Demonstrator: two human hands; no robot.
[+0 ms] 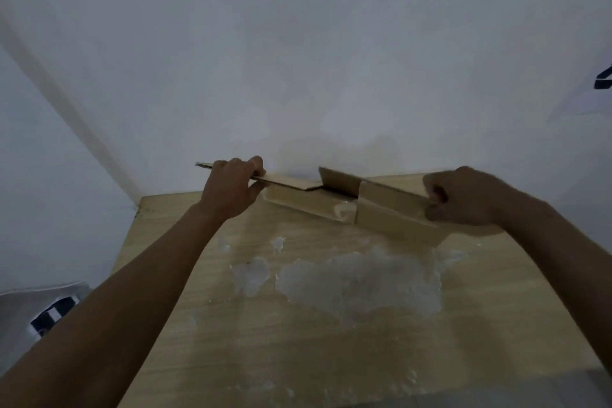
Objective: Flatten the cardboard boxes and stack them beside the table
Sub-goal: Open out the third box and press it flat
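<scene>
The cardboard box [344, 200] lies lengthwise along the table's [331, 358] far edge, left hand [231, 189] and right hand [463, 199] each pinching one end.

Dim, flat, bluish light, soft blur throughout, wide-angle bending at edges, faint shadows under forearms.

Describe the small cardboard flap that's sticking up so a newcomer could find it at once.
Start at the wooden table against the white wall; over its far edge, the left hand and right hand grip a nearly flattened cardboard box by its ends. The flap rises mid-box, between the hands. It alone stands tilted up; the other panels lie almost flat.
</scene>
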